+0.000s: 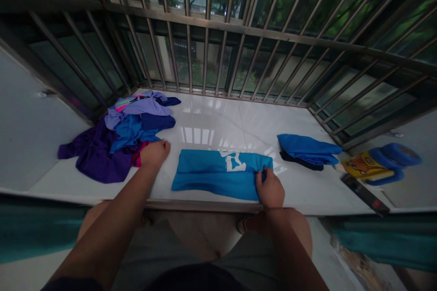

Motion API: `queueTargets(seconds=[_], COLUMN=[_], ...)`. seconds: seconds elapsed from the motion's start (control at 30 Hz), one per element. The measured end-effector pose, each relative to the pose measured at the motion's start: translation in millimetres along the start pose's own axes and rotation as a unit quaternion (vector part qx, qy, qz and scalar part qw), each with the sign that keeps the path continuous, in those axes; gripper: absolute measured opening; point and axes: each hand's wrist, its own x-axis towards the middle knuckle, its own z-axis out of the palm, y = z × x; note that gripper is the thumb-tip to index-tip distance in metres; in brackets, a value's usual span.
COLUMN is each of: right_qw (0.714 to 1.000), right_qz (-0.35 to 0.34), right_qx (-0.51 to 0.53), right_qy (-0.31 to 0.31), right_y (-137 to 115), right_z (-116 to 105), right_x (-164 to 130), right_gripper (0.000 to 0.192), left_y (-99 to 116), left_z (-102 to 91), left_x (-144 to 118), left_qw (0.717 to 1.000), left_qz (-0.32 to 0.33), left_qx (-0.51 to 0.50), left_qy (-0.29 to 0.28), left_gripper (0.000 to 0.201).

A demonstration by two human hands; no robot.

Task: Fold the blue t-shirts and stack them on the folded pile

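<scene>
A blue garment with a white print [211, 175], folded into a long flat strip, lies near the front edge of the white ledge. My right hand [272, 189] pinches its right end, fingers curled into the cloth. My left hand [155, 153] is closed in a fist to the left of the strip, apart from it, and nothing shows in its fingers. Just behind that hand is a loose heap of clothes [102, 150] in purple, blue, lilac and some red. Farther right sits a folded blue garment [307, 148] on top of a dark cloth [300, 161].
A blue and yellow container [372, 163] lies at the right end of the ledge, beside a dark narrow box [365, 194]. Metal window bars [218, 22] run along the back and both sides. Green curtains [385, 241] hang below at either side.
</scene>
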Motion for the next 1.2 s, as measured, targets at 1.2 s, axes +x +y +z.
queueTargets(seconds=[1.2], right_qw=[1.0], right_qz=[0.008], right_qx=[-0.011], right_qy=[0.009], right_y=[-1.4], right_z=[0.7], right_x=[0.3], right_gripper=[0.044], left_y=[-4.1], left_z=[3.5], left_x=[-4.2], left_qw=[1.0], left_qz=[0.013], left_qx=[-0.003], left_qy=[0.008], left_gripper=[0.059])
